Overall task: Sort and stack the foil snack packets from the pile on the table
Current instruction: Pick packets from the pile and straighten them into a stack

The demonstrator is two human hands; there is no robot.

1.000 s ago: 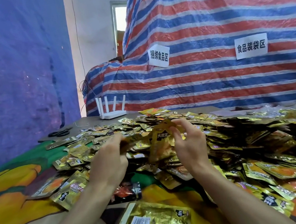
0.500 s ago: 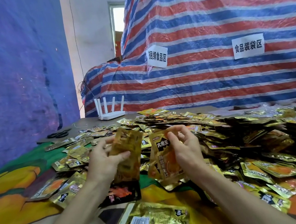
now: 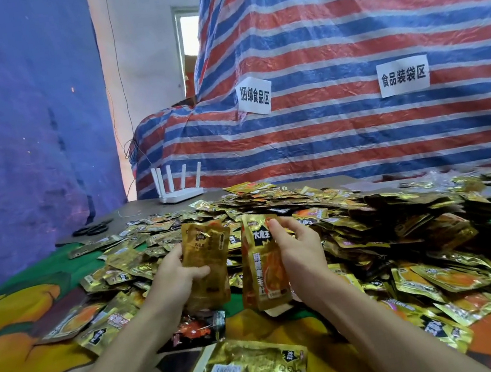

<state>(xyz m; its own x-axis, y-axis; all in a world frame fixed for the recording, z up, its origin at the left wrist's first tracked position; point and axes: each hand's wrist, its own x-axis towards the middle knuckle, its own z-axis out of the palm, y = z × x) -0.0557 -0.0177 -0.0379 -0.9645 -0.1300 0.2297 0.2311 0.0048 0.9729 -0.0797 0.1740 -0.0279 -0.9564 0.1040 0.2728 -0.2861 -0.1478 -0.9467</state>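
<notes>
A big pile of gold foil snack packets (image 3: 354,220) covers the middle and right of the table. My left hand (image 3: 177,279) grips one gold packet (image 3: 208,255) upright, its plain back side toward me. My right hand (image 3: 299,254) holds a second gold packet (image 3: 260,263) upright beside it, printed front with orange picture facing me. The two packets stand side by side just above the near edge of the pile, a small gap between them. A single gold packet (image 3: 252,368) lies flat close to me, and a black-and-red packet (image 3: 197,331) lies under my left hand.
A colourful orange, yellow and green cloth (image 3: 11,335) covers the table. A white router (image 3: 180,192) with antennas and black scissors (image 3: 93,229) sit at the far left. A striped tarp (image 3: 356,124) with two paper signs rises behind; a blue sheet (image 3: 15,124) hangs left.
Both hands have lifted out of the pile and drawn toward me, each turning its packet upright. The packets now stand higher and more squarely side by side than half a second ago.
</notes>
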